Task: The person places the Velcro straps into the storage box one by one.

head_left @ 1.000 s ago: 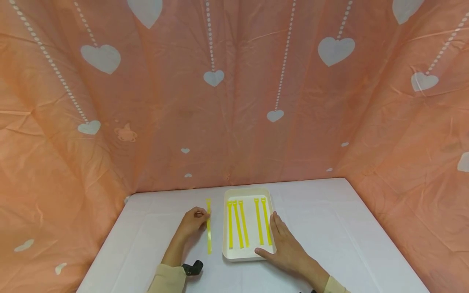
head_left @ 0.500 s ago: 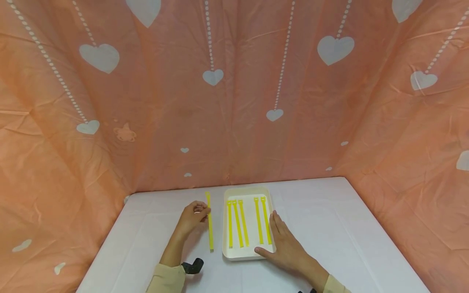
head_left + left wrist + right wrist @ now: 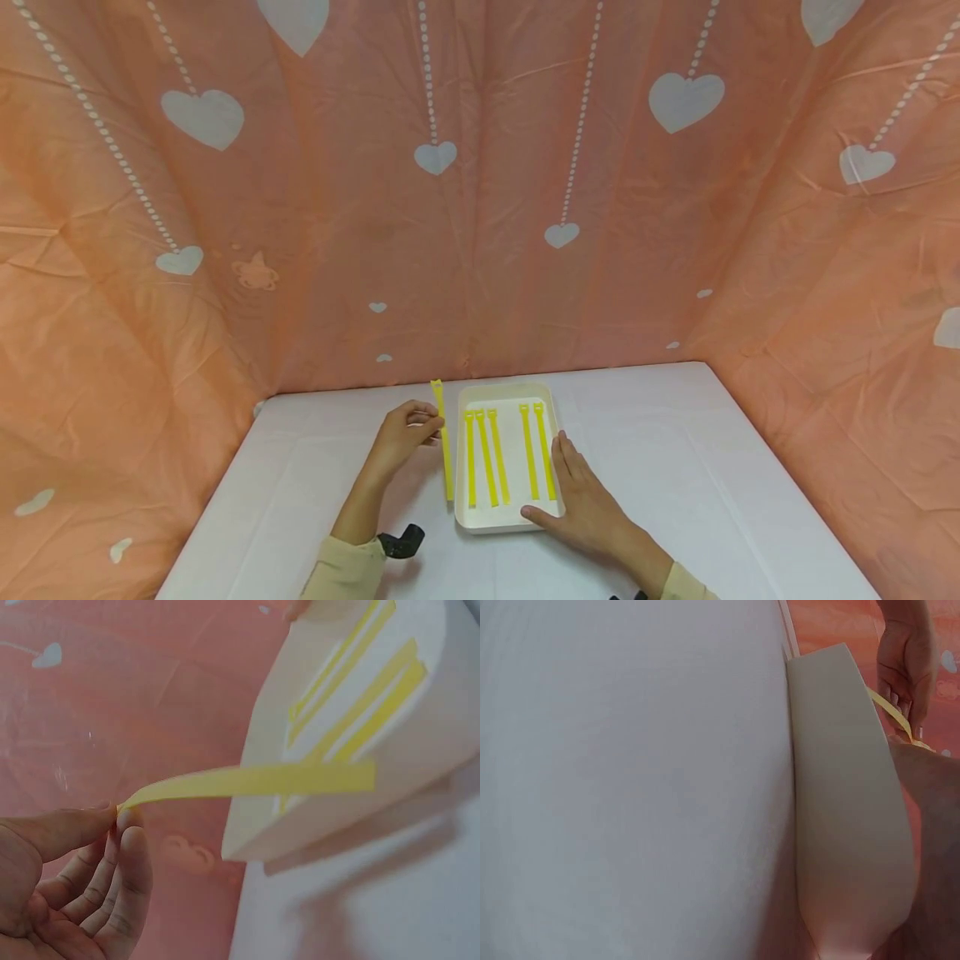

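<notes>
Between thumb and fingertips my left hand (image 3: 405,432) pinches a yellow hook-and-loop cable tie (image 3: 446,458), a flat strap with a slotted head. The strap hangs lengthwise just left of a shallow cream tray (image 3: 495,530); in the left wrist view its free end (image 3: 352,776) bends out over the table, overlapping the tray. Several like yellow ties (image 3: 486,458) lie in the tray, three on the left and two on the right. My right hand (image 3: 588,504) rests with straight fingers along the tray's right side, thumb at the near right corner.
A white cloth covers the table (image 3: 675,467). Peach curtains (image 3: 480,250) with white hearts enclose its back and both sides. A black wrist camera mount (image 3: 402,542) sticks out from the left sleeve (image 3: 345,571).
My left hand has raised the yellow tie from the table and carried it right, close to the tray's left edge. The right hand and tray have stayed in place.
</notes>
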Available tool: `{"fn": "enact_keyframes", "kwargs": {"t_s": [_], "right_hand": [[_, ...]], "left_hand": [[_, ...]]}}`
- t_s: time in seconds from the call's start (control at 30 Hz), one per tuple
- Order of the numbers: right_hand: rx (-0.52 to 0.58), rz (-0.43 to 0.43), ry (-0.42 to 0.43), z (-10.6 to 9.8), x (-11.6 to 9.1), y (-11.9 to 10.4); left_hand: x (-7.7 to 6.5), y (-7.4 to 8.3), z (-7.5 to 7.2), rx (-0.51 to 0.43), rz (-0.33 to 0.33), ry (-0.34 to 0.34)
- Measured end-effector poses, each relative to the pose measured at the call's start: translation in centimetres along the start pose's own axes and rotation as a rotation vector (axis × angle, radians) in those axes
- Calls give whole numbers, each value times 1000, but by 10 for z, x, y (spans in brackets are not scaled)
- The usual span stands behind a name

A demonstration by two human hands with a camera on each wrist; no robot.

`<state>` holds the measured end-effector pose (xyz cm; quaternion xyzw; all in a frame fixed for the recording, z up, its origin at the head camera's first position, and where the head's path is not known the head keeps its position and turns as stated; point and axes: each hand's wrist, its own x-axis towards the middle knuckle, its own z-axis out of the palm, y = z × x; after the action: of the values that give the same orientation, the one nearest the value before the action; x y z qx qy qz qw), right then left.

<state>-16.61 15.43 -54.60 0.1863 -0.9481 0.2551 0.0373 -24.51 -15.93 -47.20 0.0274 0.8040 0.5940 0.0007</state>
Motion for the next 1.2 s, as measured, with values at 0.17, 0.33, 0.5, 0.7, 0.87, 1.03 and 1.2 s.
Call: {"fn": "enact_keyframes", "kwargs": {"t_s": [0.17, 0.33, 0.5, 0.7, 0.87, 1.03, 1.2], "right_hand": [[-1, 20, -19, 1, 1, 1], [1, 26, -37, 0, 2, 0], [-9, 34, -56, -1, 2, 1], [-14, 35, -60, 0, 2, 3], [-1, 37, -60, 0, 2, 3], [5, 31, -36, 0, 1, 3], [-5, 32, -43, 0, 1, 2]], "left_hand": [[1, 10, 9, 10, 12, -39], [1, 18, 15, 7, 23, -66], [2, 29, 22, 18, 39, -74], [6, 32, 33, 15, 56, -102], [9, 29, 44, 4, 68, -152], [12, 27, 55, -17, 69, -211], [15, 28, 65, -47, 62, -256]]}}
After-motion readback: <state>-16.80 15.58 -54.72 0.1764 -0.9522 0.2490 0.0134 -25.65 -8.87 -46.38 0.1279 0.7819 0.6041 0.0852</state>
